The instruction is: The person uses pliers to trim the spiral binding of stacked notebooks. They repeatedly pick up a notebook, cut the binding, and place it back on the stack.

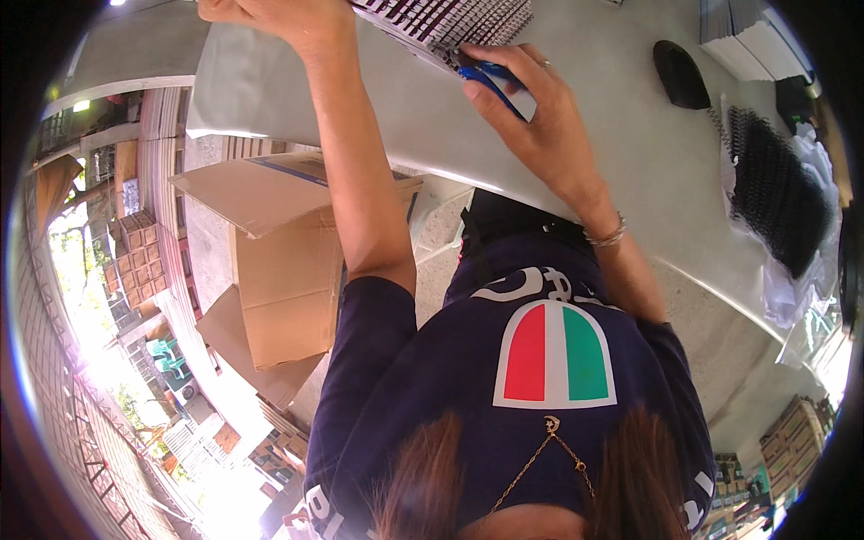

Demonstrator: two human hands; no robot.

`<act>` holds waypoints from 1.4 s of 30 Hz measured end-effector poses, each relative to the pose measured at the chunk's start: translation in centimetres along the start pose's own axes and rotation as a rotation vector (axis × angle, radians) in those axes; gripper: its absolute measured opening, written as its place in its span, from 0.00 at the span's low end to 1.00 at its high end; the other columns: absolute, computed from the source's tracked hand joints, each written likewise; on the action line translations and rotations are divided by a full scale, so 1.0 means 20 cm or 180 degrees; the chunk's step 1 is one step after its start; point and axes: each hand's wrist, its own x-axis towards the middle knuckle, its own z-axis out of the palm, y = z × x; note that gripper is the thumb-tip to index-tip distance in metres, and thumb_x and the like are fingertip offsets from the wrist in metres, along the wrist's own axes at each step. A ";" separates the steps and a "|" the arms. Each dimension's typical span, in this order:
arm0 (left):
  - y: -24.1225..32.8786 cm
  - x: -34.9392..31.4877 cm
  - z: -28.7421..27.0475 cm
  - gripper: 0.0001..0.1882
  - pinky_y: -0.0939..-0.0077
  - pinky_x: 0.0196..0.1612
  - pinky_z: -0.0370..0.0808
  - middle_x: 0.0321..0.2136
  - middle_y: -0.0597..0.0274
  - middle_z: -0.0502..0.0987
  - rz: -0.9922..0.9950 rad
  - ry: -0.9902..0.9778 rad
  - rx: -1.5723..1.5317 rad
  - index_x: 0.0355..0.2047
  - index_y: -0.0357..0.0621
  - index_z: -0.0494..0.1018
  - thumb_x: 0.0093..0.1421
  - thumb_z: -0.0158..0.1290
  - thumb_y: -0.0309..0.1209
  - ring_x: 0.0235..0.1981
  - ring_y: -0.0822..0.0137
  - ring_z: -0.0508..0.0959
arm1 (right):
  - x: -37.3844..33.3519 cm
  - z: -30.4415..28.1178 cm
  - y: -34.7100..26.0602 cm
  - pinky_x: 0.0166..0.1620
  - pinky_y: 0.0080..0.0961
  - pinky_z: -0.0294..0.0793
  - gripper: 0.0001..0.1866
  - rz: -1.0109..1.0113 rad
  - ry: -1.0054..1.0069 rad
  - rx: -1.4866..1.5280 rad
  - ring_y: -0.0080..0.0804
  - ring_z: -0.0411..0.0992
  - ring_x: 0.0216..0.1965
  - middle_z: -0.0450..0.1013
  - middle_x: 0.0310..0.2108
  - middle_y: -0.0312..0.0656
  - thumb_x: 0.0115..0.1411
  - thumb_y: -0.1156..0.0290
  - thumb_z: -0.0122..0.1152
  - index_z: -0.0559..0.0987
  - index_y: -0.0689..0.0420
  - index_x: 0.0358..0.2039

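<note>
My right hand (549, 135) is closed round blue-handled pliers or cutters (493, 87); I cannot tell which. Their head, mostly hidden by my fingers, is at the near right corner of a stack of coil-bound books (450, 27). Dark coils run in rows along the stack, which the upper edge of the view cuts off. To the left of the stack, my left hand (274, 16) is also partly cut off at the top. Its fingers look curled, and anything between them is out of sight.
The pale table (594, 72) carries a black rounded object (680, 75), a bundle of black binding coils (778, 193) on clear plastic, and a paper stack (747, 45) at far right. Below the table's left edge stands an open cardboard box (283, 270).
</note>
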 end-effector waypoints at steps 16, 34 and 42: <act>-0.08 0.04 -0.05 0.31 0.71 0.41 0.76 0.25 0.59 0.79 0.0269 -0.0084 0.0297 0.30 0.43 0.73 0.73 0.36 0.57 0.26 0.70 0.78 | -0.01 -0.03 0.04 0.39 0.27 0.72 0.18 0.1713 -0.0780 0.1922 0.34 0.74 0.37 0.77 0.41 0.44 0.61 0.60 0.68 0.81 0.48 0.50; -0.02 0.01 0.00 0.32 0.79 0.27 0.77 0.23 0.56 0.79 0.0064 -0.0091 -0.0213 0.29 0.42 0.73 0.72 0.39 0.59 0.21 0.70 0.79 | -0.07 0.02 0.10 0.53 0.37 0.64 0.20 -0.0645 0.0350 -0.1648 0.38 0.70 0.46 0.75 0.47 0.39 0.59 0.59 0.70 0.81 0.40 0.53; -0.07 0.04 -0.03 0.28 0.80 0.35 0.77 0.25 0.60 0.77 0.0193 -0.0010 0.0148 0.32 0.43 0.73 0.73 0.39 0.55 0.26 0.71 0.78 | -0.07 0.04 0.11 0.51 0.36 0.66 0.20 -0.0719 0.0300 -0.1660 0.38 0.71 0.43 0.75 0.43 0.37 0.59 0.60 0.70 0.81 0.42 0.53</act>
